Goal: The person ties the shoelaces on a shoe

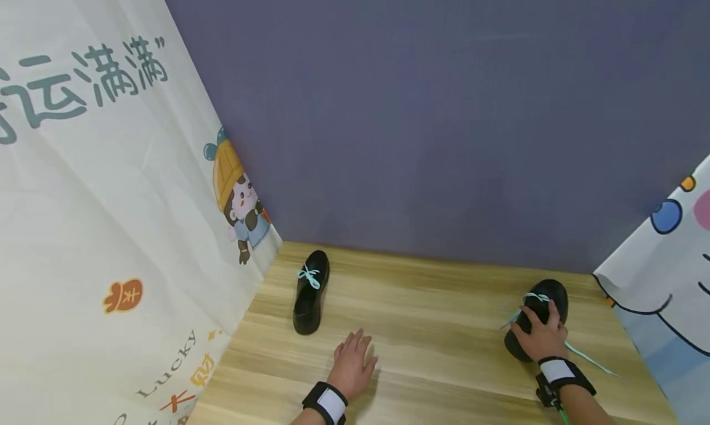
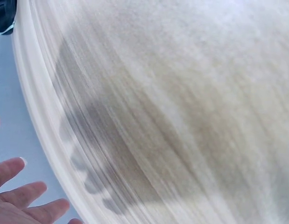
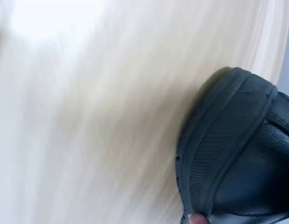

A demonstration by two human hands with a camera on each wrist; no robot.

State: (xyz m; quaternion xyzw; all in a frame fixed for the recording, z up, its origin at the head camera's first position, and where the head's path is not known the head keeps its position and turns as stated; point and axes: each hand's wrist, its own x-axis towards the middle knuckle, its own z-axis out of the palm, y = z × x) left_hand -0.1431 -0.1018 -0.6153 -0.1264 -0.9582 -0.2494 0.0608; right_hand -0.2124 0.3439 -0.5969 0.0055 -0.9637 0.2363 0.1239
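Wood, yellow-brown and stripy, makes the flat table point(image 1: 421, 326). A smooth black shoe point(image 1: 314, 299) with a neat, pale blue bow point(image 1: 313, 278) sits on it at the person's left, toe to the wall, and no hand touches it. Well apart, at the right, is another black shoe with a round toe point(image 1: 557, 292). The right hand point(image 1: 543, 339) grips it from above, fingers and thumb bent round it, I guess to keep it from sliding. Its thin, pale blue lace point(image 1: 591, 359) trails out, maybe so it lies clear of the fingers. The left hand point(image 1: 352, 363) hangs over the wood, fingers a little spread, holding nothing; perhaps one hand is enough.

The left wrist view shows that hand's gappy finger shadow point(image 2: 116, 154). The right wrist view shows a ribbed sole point(image 3: 200, 158) and a fingertip point(image 3: 198, 219), but no lace.
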